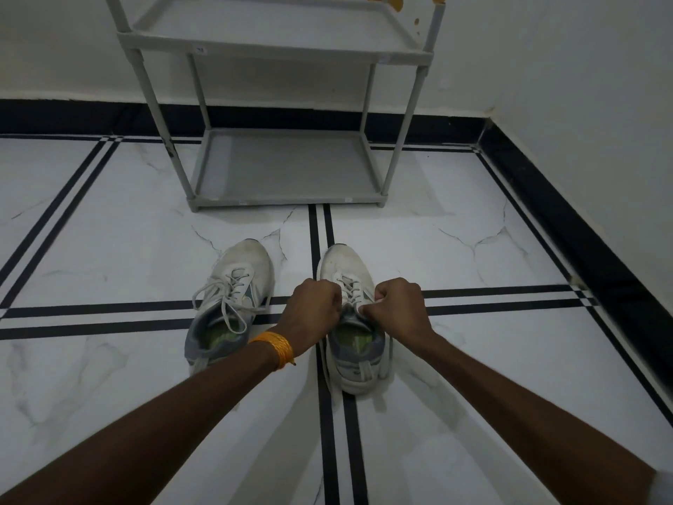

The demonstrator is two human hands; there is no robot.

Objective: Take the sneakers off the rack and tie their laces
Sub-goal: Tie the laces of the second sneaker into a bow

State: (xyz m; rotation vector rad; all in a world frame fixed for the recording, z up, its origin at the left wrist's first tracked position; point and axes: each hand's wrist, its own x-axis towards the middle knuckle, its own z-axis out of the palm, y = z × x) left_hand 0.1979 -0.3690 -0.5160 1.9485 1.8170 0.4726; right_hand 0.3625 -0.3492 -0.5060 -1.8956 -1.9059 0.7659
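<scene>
Both sneakers stand on the floor before the empty rack point(280, 169); the left hand point(315, 309) and right hand point(397, 304), fingers clamped on lace ends, work over the right sneaker point(355, 344). The left sneaker point(233, 297), laces loose, lies beside the left fingers. Pull both ends evenly outward so the knot seats snugly.

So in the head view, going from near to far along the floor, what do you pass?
Orange wrist band → right hand on the right sneaker's laces → left sneaker's toe → grey shoe rack → black skirting → white wall.
</scene>
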